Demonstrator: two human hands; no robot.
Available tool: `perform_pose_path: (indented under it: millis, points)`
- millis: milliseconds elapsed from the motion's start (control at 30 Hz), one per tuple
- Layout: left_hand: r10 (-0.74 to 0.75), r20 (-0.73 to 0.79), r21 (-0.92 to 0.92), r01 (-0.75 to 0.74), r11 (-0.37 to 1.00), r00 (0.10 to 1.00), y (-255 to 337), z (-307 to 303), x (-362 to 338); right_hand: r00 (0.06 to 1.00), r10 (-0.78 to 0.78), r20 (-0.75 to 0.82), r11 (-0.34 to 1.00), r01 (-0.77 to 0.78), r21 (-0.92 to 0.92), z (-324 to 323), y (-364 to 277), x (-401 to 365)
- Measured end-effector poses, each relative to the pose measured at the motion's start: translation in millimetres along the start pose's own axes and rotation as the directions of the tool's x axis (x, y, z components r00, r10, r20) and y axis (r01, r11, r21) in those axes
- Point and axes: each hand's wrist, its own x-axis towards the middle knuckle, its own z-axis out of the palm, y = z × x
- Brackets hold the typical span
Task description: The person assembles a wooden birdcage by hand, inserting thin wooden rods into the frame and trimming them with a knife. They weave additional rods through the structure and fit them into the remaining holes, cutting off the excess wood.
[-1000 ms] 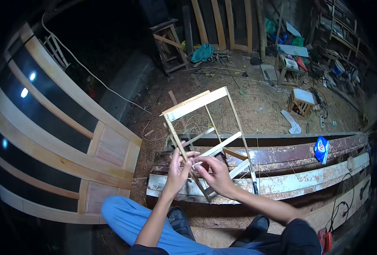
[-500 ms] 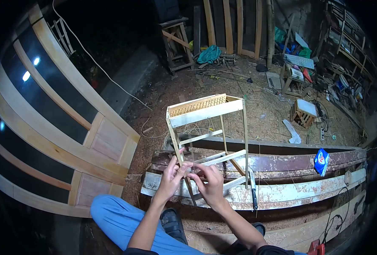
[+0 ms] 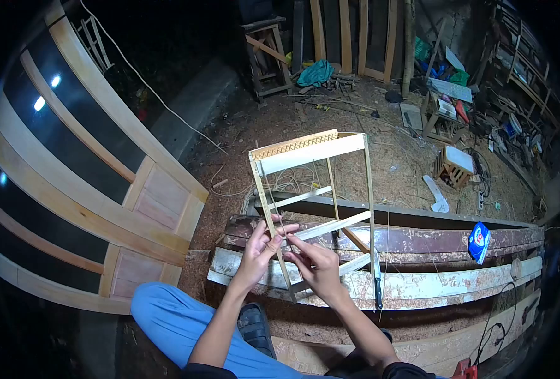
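Frame: light wooden stand point(image 3: 311, 155), slightly tilted; top beyond the hands, lower end over the long planks; contact with them unclear.
Left hand: point(image 3: 259, 252) fingers closed in a narrow grip about the near left leg point(image 3: 264, 196), low down, beside the joint with a cross slat point(image 3: 338, 225).
Right hand: point(image 3: 318, 260) fingers curled, tips close together just right of that leg; whether they pinch anything thin, cannot tell.
Grip to stand: leg runs up and away from the left hand; most of the stand lies far and right of it.
Top: smooth pale boards around a strip of crisscross lattice point(image 3: 299, 145).
Legs and slats: slim, straight, square-edged, open spaces between.
Knife: point(image 3: 378, 290) black handle, pale blade, beside the near right leg point(image 3: 368, 189).
Planks: a dark red one point(image 3: 431, 243), scuffed and flecked; nearer, a white one point(image 3: 419, 290), paint worn, shavings on it.
Packet: point(image 3: 479, 243) blue, glossy, at right by the planks.
Left side: large panelled wooden frame point(image 3: 81, 158), smooth grain, dark glossy inserts.
Far right: slatted crate point(image 3: 453, 167), pale top.
Ground: brown, rough, strewn with shavings.
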Motion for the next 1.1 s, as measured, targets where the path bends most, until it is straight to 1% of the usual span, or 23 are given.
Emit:
perform_pose_path:
  millis: [33,67,100,167,200,267,300,367,433,467,500,567,633,700,733,800,833,900,933,1000,1033,1100]
  points:
    - [0.019,0.007,0.005,-0.019,1.000,1.000,2,1,0,0.999,0.012,0.048,0.999,-0.014,0.036,-3,-1,0]
    - [0.004,0.006,0.008,-0.004,1.000,1.000,3,2,0,0.996,0.027,0.080,0.999,-0.030,0.039,-4,2,-1]
    - [0.005,0.008,0.009,-0.005,1.000,1.000,3,2,0,0.997,0.027,0.078,0.999,-0.030,0.039,-4,0,-2]
    - [0.023,0.031,0.014,-0.024,1.000,0.999,2,1,-1,0.984,0.141,0.106,0.981,-0.153,0.116,-3,-3,-4]
    - [0.023,0.029,0.016,-0.023,1.000,0.999,2,-1,-1,0.984,0.140,0.107,0.981,-0.152,0.119,-2,-3,-4]
    - [-0.012,0.034,-0.058,0.014,0.998,0.999,0,-4,-1,0.980,0.144,0.138,0.973,-0.165,0.159,0,1,-4]
    - [-0.019,0.033,-0.060,0.021,0.998,0.999,0,-4,-2,0.971,0.174,0.164,0.962,-0.203,0.181,-1,2,-4]
    - [-0.034,0.021,-0.031,0.035,0.999,0.999,2,-4,-1,0.961,0.177,0.212,0.975,-0.200,0.092,-7,6,-4]
    - [-0.032,-0.002,-0.027,0.032,0.999,0.999,2,-3,-1,0.957,0.176,0.231,0.976,-0.200,0.085,-11,6,-1]
    - [-0.031,-0.013,-0.055,0.031,0.998,0.999,1,-3,-1,0.953,0.174,0.246,0.977,-0.199,0.081,-12,6,-1]
    - [-0.030,-0.023,-0.083,0.028,0.996,0.999,1,-3,0,0.953,0.175,0.248,0.976,-0.201,0.081,-11,6,-1]
    - [-0.032,-0.032,-0.091,0.029,0.995,0.999,2,-1,1,0.967,0.127,0.220,0.953,-0.180,0.244,-9,5,-1]
    - [0.001,-0.032,-0.052,-0.003,0.999,0.999,4,1,0,0.962,0.110,0.250,0.962,-0.166,0.218,-6,13,-6]
    - [-0.006,-0.047,-0.032,0.005,0.999,0.999,2,0,1,0.983,0.113,0.144,0.920,-0.158,0.358,-3,15,-9]
    - [-0.013,-0.062,-0.011,0.013,1.000,0.998,2,0,1,0.983,0.114,0.145,0.920,-0.159,0.357,-5,14,-8]
    - [-0.028,-0.053,-0.015,0.027,1.000,0.998,7,2,0,0.925,0.272,0.264,0.885,-0.348,0.308,-14,12,-5]
    - [-0.042,-0.043,-0.019,0.041,0.999,0.998,8,2,-1,0.925,0.274,0.265,0.884,-0.350,0.308,-17,12,-4]
    - [-0.053,-0.054,-0.030,0.051,0.998,0.997,8,3,-1,0.902,0.280,0.329,0.903,-0.364,0.229,-23,14,-2]
    - [-0.062,-0.064,-0.041,0.060,0.997,0.996,8,3,-1,0.902,0.280,0.329,0.902,-0.365,0.230,-25,16,-3]
    - [-0.062,-0.075,-0.053,0.058,0.997,0.995,6,2,-1,0.898,0.186,0.398,0.915,-0.306,0.263,-27,20,-5]
    - [-0.060,-0.085,-0.065,0.055,0.996,0.995,5,2,-1,0.898,0.186,0.399,0.914,-0.307,0.264,-30,21,-4]
    - [-0.051,-0.086,-0.052,0.047,0.998,0.995,2,-1,0,0.759,0.147,0.635,0.961,-0.261,0.090,-39,18,0]
